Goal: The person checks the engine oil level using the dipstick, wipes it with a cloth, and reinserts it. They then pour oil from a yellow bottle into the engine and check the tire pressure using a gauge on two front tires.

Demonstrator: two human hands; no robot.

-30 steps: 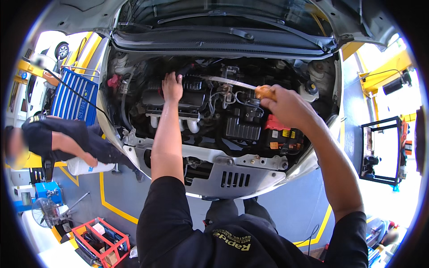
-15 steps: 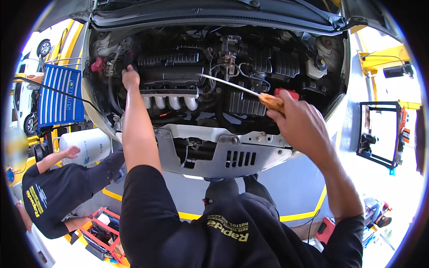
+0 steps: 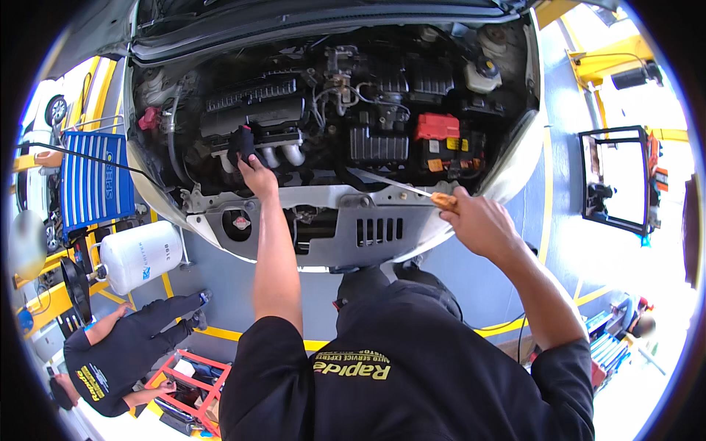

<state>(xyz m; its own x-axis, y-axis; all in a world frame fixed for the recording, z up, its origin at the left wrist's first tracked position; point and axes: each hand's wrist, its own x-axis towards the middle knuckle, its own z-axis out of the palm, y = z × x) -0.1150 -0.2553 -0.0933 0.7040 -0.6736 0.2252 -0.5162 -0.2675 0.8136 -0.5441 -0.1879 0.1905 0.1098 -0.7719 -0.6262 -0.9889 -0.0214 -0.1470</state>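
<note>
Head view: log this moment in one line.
left hand: holding black object over silver manifold | right hand: gripping orange-handled tool | tool shaft: over engine bay

Left hand (image 3: 259, 176): holds a black handheld object (image 3: 241, 145), kind unclear, at the near side of the engine cover (image 3: 254, 116). Right hand (image 3: 482, 224): wrapped around an orange-handled tool (image 3: 444, 201), metal shaft pointing left and far. Battery (image 3: 447, 153), red-topped, lies far of it. Co-worker (image 3: 110, 360) at near left, beside a red-framed carrier (image 3: 200, 380).
</note>
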